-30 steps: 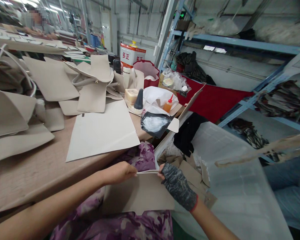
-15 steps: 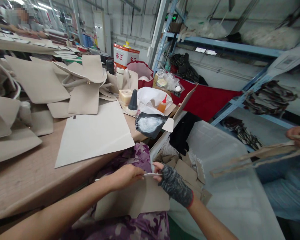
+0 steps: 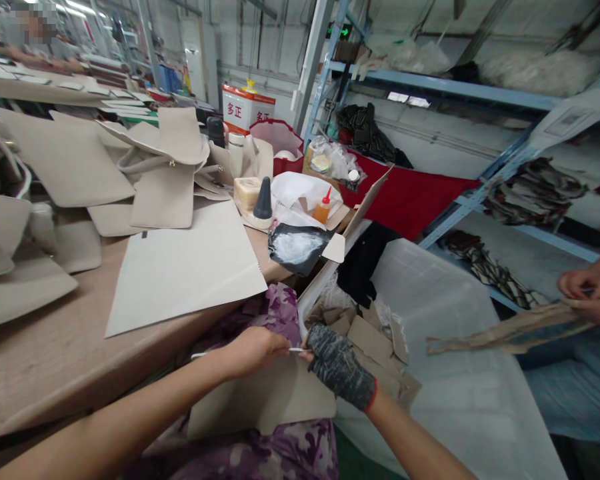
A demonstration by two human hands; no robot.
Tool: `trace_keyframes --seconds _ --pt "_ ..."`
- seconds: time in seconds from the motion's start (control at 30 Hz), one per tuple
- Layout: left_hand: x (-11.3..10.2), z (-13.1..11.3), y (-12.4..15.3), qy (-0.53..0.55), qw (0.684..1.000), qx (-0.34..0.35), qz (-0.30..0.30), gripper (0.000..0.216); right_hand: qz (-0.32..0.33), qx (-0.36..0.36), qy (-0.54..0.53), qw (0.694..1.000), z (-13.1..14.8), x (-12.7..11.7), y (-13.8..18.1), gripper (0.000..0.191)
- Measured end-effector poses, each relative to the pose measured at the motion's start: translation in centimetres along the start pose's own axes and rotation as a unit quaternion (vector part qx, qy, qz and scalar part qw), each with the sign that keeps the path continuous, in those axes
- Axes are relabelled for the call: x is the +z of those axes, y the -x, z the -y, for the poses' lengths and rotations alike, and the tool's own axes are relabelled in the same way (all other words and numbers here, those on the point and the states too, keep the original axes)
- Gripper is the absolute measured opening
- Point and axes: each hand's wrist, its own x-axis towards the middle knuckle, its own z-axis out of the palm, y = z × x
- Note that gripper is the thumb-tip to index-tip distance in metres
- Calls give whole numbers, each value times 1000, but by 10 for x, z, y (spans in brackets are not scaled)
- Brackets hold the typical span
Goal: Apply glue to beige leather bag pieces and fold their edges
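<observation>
A beige leather-like panel (image 3: 265,403) lies across my lap on the purple patterned cloth (image 3: 280,310). Its pale upper edge is pinched by my left hand (image 3: 260,350), which is bare, with thumb and fingers closed. My right hand (image 3: 336,365), in a dark grey fingerless glove with a red cuff, closes on the same edge just to the right. The right fingertips are partly hidden behind the glove. A short strip of the edge shows between both hands.
On the table (image 3: 80,320) at left lie a large pale sheet (image 3: 185,267) and beige bag pieces (image 3: 163,193). A dark cone (image 3: 263,199) and an orange bottle (image 3: 323,208) stand farther back. At right is a white bin (image 3: 450,333) with scraps; beyond it, another person's hands (image 3: 590,287) hold strips.
My right hand has turned and its fingers have drawn in on the panel's edge. My left hand stays put. The other person's hands and strips have shifted.
</observation>
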Motion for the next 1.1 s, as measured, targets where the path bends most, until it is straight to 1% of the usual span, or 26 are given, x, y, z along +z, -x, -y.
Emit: trace_keyframes --seconds 0.07,0.13,0.23,0.3,0.37,0.5,0.67,0.73,0.83,0.93,1.0,1.1 --pt "1 -2 -1 -8 1000 -14 0 24 -1 30 -26 999 5 0 -1 26" --pt "2 -4 -2 -11 1000 -19 0 25 1 38 -44 998 12 0 -3 23" --pt "2 -5 0 -7 1000 -12 -6 27 1 15 -11 1000 22 3 -6 26" --pt "0 -3 4 -10 1000 -19 -8 26 -4 19 17 1000 24 6 -5 32" --pt "-3 2 11 -19 999 -35 -5 26 -16 36 11 999 19 10 -3 35" --pt "-10 16 22 -5 999 -53 0 27 -17 58 -31 998 2 18 2 29" --pt "-9 29 20 50 998 -49 2 24 -42 33 9 999 -11 21 4 32" --pt "-7 31 17 56 997 -49 3 24 -31 31 -5 999 -10 19 3 32" --pt "-5 30 14 47 998 -42 6 25 -3 20 -25 999 -1 20 -2 30" --pt "-7 26 16 21 999 -33 12 26 -19 1 -21 1000 20 29 -11 28" --pt "-8 25 22 4 999 -26 18 26 -32 10 -2 999 36 38 -16 30" --pt "-13 27 32 -1 999 -32 29 26 -22 38 15 999 49 44 -21 31"
